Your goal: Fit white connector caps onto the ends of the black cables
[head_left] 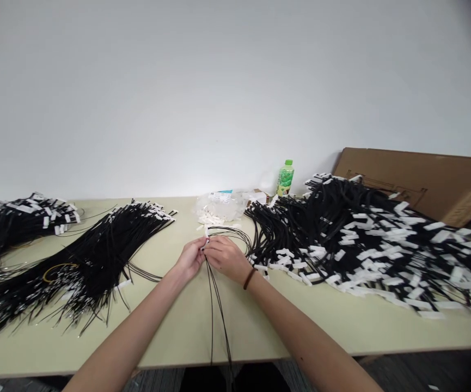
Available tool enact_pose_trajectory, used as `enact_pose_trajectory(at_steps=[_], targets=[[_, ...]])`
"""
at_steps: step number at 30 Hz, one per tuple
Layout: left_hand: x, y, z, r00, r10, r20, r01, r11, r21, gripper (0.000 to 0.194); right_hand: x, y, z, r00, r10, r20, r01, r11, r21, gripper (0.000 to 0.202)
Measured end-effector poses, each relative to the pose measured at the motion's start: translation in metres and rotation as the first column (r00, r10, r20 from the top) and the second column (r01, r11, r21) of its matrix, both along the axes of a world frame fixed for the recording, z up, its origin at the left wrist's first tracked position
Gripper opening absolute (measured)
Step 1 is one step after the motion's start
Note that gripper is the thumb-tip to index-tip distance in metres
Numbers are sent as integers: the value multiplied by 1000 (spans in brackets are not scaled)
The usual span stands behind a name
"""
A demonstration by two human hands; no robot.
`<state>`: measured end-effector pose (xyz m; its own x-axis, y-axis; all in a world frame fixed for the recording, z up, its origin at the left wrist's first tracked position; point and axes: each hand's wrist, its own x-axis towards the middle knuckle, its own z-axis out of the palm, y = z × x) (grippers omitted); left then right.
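My left hand (192, 257) and my right hand (224, 257) meet over the middle of the table, fingers pinched together around the ends of thin black cables (219, 294). A small white piece (207, 231) stands up at the fingertips. Some cable strands hang down past the table's front edge, while others loop to the right behind my right hand. What exactly lies between the fingertips is too small to tell. Just behind the hands is a clear plastic bag (221, 206), with small white pieces (208, 219) at its front.
Black cables with white ends form a large pile (333, 234) on the right and two bundles (112, 239) (14, 218) on the left. At the back stand a green bottle (285, 179) and a cardboard box (407, 177). The table's front edge (260, 360) runs below the forearms.
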<state>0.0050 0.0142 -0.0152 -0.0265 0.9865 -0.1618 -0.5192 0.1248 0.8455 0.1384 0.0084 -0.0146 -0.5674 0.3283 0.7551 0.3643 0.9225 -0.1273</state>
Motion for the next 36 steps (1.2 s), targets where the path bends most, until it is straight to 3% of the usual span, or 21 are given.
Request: enact_pose_trajectory(at_steps=[2,5,8,10,13,16,18,20,23,25,29,36], targets=[[0,0,0,1000,17,3,-17,1000,13,13,-1,0,0,979,36,-200,-74,980,-184,13],[1,-2,2,1000,28,-13,-28,999,29,10,-2,0,6,845,-43,-534,-258,841,-475,13],[2,-6,6,998,44,-51,-42,999,32,8,3,6,14,672,-162,-723,-412,729,-546,24],[2,-7,7,994,70,-80,-67,997,32,10,12,14,19,467,-283,-838,-504,693,-515,24],[2,-9,7,991,70,-112,-68,997,28,11,35,29,23,178,-463,-869,-478,731,-487,27],[2,-10,7,991,74,-113,-69,996,48,9,59,39,26,106,-506,-856,-336,792,-510,30],[2,-10,8,991,78,-108,-72,995,64,8,67,39,28,180,-501,-846,-80,850,-520,32],[2,-10,7,991,79,-109,-70,994,79,7,66,34,29,374,-477,-795,180,879,-442,29],[2,-8,4,990,75,-122,-62,993,103,9,47,22,27,706,-393,-589,307,919,-246,22],[1,-6,2,990,65,-125,-50,991,121,11,32,15,22,847,-347,-402,331,937,-111,20],[1,-3,-1,993,46,-113,-28,987,158,17,13,8,16,911,-364,-192,370,929,-3,19],[3,-5,2,994,34,-101,-15,984,176,26,14,6,18,912,-392,-125,397,918,17,21]])
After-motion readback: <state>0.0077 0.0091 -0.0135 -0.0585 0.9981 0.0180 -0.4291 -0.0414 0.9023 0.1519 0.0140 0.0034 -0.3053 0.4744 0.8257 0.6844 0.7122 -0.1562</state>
